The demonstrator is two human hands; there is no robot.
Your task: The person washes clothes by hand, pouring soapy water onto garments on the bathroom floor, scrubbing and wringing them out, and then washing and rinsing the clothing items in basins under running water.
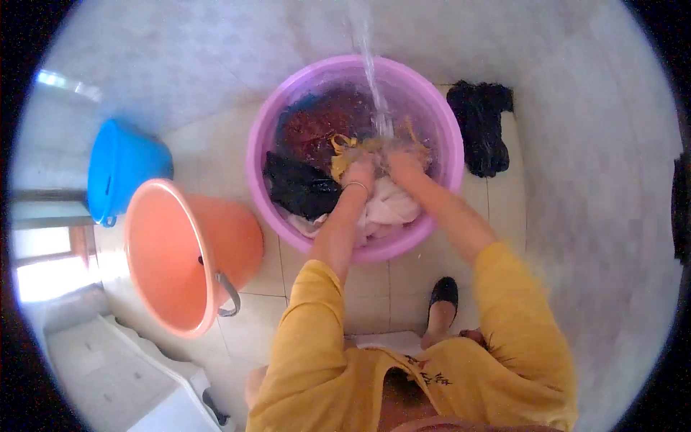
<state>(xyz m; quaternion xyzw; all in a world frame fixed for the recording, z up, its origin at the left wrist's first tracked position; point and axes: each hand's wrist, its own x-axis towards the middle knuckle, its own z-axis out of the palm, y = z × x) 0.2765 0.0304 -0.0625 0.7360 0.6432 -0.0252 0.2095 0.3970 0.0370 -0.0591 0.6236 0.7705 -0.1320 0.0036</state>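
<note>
A pink-purple basin (pixel 450 126) holds wet laundry and water, with a stream of water (pixel 371 72) falling into it from above. Both my left hand (pixel 361 171) and my right hand (pixel 407 164) are inside it, closed on a yellow cloth (pixel 339 164) where the stream lands. Splashing partly hides my fingers. Below my hands lies a pale pink cloth (pixel 389 205). A black cloth (pixel 299 186) rests at the basin's left side, beside my left wrist. Dark red fabric (pixel 317 122) sits in the water at the far left.
An orange bucket (pixel 230 234) lies tilted left of the basin, its handle toward me. Behind it is a blue bucket (pixel 129 169). A bundle of black cloth (pixel 482 129) lies on the tiles at right. My dark shoe (pixel 444 291) stands near the basin's front.
</note>
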